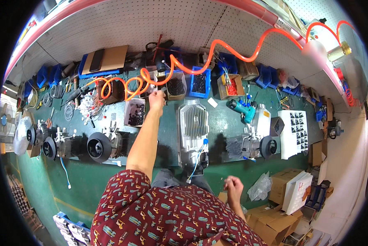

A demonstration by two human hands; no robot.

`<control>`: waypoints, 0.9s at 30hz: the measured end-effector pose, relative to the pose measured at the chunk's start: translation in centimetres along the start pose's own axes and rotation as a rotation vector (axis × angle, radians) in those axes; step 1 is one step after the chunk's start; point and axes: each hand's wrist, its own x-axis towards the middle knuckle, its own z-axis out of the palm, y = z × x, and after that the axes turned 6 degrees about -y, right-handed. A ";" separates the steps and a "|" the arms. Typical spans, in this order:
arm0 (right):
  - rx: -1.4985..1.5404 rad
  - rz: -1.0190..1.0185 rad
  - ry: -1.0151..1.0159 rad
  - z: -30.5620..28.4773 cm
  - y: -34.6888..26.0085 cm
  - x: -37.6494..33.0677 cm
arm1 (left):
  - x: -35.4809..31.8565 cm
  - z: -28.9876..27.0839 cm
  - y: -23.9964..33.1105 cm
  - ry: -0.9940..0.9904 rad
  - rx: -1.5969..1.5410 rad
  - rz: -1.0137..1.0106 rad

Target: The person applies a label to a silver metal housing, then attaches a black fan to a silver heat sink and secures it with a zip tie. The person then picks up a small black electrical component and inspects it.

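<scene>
We've got the green workbench (221, 123) across the frame, an orange coiled hose (247, 60) strung over its back. Metal housing (193, 123) sits at the front edge, right before the person, wires at its near end. We log a grey bin (176, 98) and a pale bin (127, 112) of small dark parts left of it. Left hand (157, 101) reaches between those bins, fingers bent inward; we can't tell the grip. Right hand (234, 188) hangs off the bench, fingers loosely curled, contents unclear.
</scene>
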 end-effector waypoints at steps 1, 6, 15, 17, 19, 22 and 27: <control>-0.006 -0.070 -0.023 1.0 -1.7 1.0 | -1.9 0.1 -0.1 -0.031 -0.011 0.009; 0.117 -0.194 -0.371 8.0 -10.3 7.4 | -13.4 0.9 0.8 -0.298 0.000 0.042; 0.022 -0.037 -0.872 16.3 -12.3 11.4 | -27.5 1.2 1.2 -0.376 0.437 0.192; -0.012 -0.009 -0.874 16.3 -11.7 11.8 | -29.0 1.9 1.2 -0.281 0.606 0.394; -0.065 -0.001 -0.877 16.0 -11.1 12.1 | -30.5 2.4 1.4 -0.306 0.750 0.489; -0.019 0.042 -0.937 15.6 -10.5 11.8 | -31.1 2.4 0.1 -0.165 0.895 0.580; 0.051 0.084 -0.912 12.3 -10.2 11.5 | -28.4 -2.0 -8.1 0.060 0.851 0.271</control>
